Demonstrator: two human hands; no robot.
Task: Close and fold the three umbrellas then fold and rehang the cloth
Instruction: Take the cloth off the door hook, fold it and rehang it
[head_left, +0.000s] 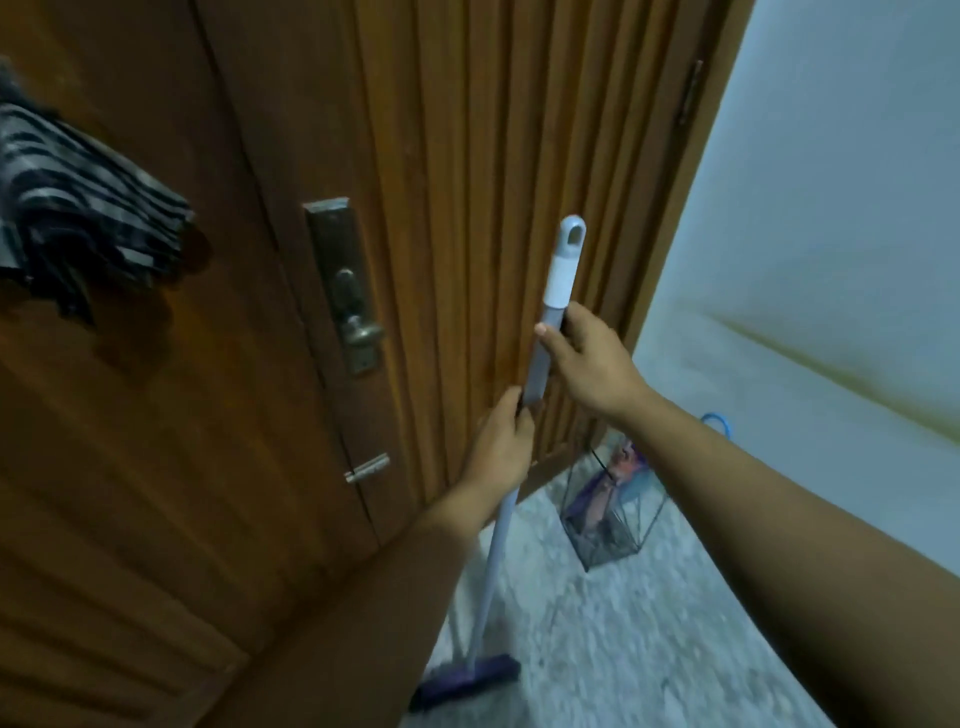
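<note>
I see both hands curled round broom pole (537, 358): right hand (587, 364) high, left hand (501, 441) lower. Broom head (467, 678) on floor. Striped cloth (78, 223) hangs on door (208, 415), far left. Wire basket (613, 512) with umbrellas (602, 493) stands by wall, behind arms.

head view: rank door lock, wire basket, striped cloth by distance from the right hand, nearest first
From the right hand:
1. Door lock, to its left on the door.
2. Wire basket, below it on the floor by the wall.
3. Striped cloth, far left, hanging high.
Lock and basket are close; 1 and 2 tentative.
</note>
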